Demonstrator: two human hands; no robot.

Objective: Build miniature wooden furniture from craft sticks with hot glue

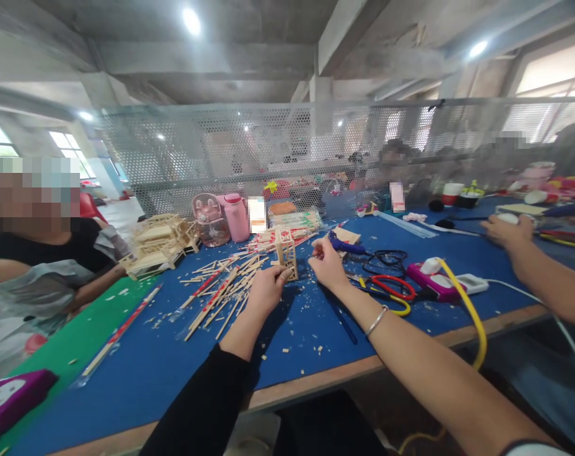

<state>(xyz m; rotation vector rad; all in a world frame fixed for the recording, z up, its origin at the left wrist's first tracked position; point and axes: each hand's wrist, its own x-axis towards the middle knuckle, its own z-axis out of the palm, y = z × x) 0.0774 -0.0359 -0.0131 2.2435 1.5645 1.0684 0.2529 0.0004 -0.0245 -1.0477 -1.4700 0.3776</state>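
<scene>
My left hand (268, 288) is closed on the lower part of a small upright wooden frame (286, 247), built of thin sticks, above the blue table (287, 345). To its right, my right hand (326, 263) has its fingers pinched together, apart from the frame; whatever they may hold is too small to make out. A blue glue gun (345, 244) lies just beyond my right hand. Loose wooden sticks (221, 297) are spread to the left of my left hand.
Pliers with red handles (394, 285), a purple power strip (432, 282) and cables lie at the right. Behind stand a pink bottle (236, 217) and stick-built models (161, 240). People sit at both sides; one person's hand (508, 229) is at the right.
</scene>
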